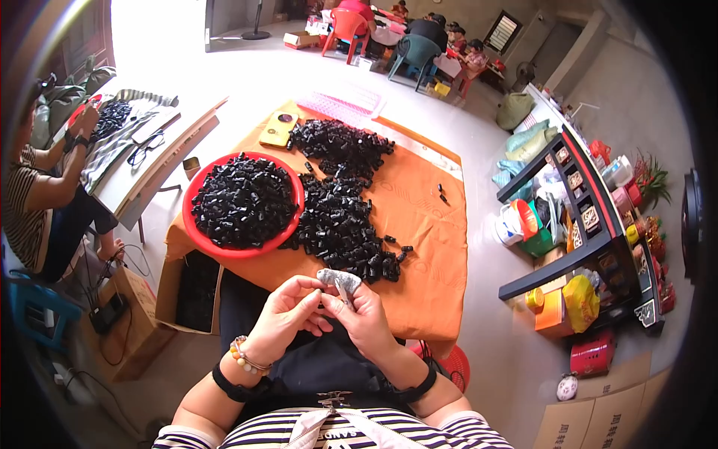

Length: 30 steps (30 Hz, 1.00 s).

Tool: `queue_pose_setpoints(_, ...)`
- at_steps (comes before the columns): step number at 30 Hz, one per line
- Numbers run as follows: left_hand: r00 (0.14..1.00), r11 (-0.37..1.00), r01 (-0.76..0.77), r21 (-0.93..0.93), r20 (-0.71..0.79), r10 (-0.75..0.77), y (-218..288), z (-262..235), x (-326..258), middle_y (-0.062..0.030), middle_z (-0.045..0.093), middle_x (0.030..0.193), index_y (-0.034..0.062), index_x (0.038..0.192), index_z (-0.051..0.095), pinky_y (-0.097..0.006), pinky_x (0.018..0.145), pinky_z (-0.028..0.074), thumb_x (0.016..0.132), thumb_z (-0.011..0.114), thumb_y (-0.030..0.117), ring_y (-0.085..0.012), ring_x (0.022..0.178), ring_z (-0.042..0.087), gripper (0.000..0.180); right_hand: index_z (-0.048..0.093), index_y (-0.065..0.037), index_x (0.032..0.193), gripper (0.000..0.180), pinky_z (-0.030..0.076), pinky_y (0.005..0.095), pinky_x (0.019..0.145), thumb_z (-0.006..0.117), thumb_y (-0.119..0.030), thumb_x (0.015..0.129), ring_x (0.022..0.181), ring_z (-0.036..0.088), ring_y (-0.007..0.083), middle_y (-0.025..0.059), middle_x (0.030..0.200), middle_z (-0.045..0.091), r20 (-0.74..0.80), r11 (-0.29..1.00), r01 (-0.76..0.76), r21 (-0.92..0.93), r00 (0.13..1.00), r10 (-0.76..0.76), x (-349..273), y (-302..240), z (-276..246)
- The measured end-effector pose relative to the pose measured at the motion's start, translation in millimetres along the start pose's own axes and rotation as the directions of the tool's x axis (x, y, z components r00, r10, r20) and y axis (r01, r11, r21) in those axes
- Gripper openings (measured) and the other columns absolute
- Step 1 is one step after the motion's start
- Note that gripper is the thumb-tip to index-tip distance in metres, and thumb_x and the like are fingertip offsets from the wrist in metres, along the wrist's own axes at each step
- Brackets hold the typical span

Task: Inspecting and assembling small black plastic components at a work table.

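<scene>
Over lap [314, 372], by near edge of orange cloth [426, 273]: holding L hand [290, 305] & R hand [360, 310] tog., pinching sm. item [321, 292], mostly hidden, prob. close for sight. Wearing grey wrap [338, 279] on R index, maybe as padding. Beyond, black pcs [340, 224] heaped loose & in red basin [238, 253], prob. for easy reach.
</scene>
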<state>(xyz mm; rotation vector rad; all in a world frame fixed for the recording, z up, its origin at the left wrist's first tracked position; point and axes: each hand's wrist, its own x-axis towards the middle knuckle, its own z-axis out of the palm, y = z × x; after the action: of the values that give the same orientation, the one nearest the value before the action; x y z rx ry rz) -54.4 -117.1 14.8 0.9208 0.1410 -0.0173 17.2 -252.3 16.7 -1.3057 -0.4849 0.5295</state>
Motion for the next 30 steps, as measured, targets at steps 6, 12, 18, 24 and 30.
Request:
queue_pose_setpoints(6, 0.998, 0.995, -0.014, -0.094, 0.059, 0.02, 4.3, 0.4, -7.1, -0.0091, 0.061, 0.09, 0.0041, 0.108, 0.049, -0.023, 0.058, 0.052, 0.092, 0.049, 0.015, -0.0129, 0.069, 0.062, 0.019, 0.05, -0.001, 0.118, 0.031, 0.046, 0.0203, 0.076, 0.055, -0.003, 0.087, 0.086, 0.055, 0.0058, 0.003, 0.099, 0.058, 0.024, 1.0, -0.021, 0.01, 0.999, 0.021, -6.5, -11.1, 6.7)
queue_pose_setpoints(12, 0.999, 0.979, -0.013, -0.202, 0.037, 0.021, 3.7, -9.1, -5.0, -0.0032, 0.057, 0.078, 0.0058, 0.104, 0.052, -0.021, 0.057, 0.047, 0.092, 0.05, 0.016, -0.0087, 0.063, 0.055, 0.016, 0.05, -0.002, 0.12, 0.035, 0.041, 0.0163, 0.066, 0.059, -0.007, 0.086, 0.074, 0.048, 0.0011, -0.0037, 0.086, 0.053, 0.001, 1.0, -0.021, 0.01, 1.0, 0.021, -4.9, -9.2, 3.1)
queue_pose_setpoints(18, 0.999, 0.949, 0.031, -0.314, 0.05, -0.016, 7.2, -16.6, 4.5, -0.0004, 0.05, 0.072, 0.0088, 0.101, 0.05, -0.023, 0.057, 0.038, 0.093, 0.047, 0.027, -0.0098, 0.06, 0.046, 0.02, 0.05, -0.002, 0.12, 0.04, 0.035, 0.0137, 0.065, 0.063, -0.015, 0.085, 0.073, 0.041, -0.0007, -0.007, 0.086, 0.049, 0.016, 0.992, -0.126, -0.033, 0.992, 0.126, -1.2, -10.8, -6.1)
queue_pose_setpoints(24, 0.991, 0.889, 0.052, -0.456, 0.134, 0.012, 12.1, -26.2, 15.4, -0.003, 0.05, 0.08, 0.0107, 0.103, 0.047, -0.023, 0.056, 0.039, 0.095, 0.042, 0.028, -0.011, 0.064, 0.047, 0.02, 0.046, 0.001, 0.122, 0.044, 0.039, 0.0204, 0.084, 0.06, -0.022, 0.087, 0.095, 0.048, 0.0055, 0.0008, 0.105, 0.054, 0.108, 0.976, -0.179, 0.121, 0.98, 0.167, 10.3, -3.5, -14.4)
queue_pose_setpoints(30, 0.991, 0.854, 0.083, -0.514, 0.133, -0.017, 10.2, -29.0, 21.9, -0.0049, 0.054, 0.085, 0.0054, 0.109, 0.046, -0.022, 0.054, 0.043, 0.093, 0.046, 0.023, -0.0099, 0.064, 0.05, 0.023, 0.045, 0.002, 0.123, 0.037, 0.04, 0.0195, 0.082, 0.055, -0.011, 0.089, 0.092, 0.051, 0.0063, 0.0031, 0.103, 0.056, 0.127, 0.987, -0.158, 0.034, 0.98, 0.153, 16.5, -12.2, -7.2)
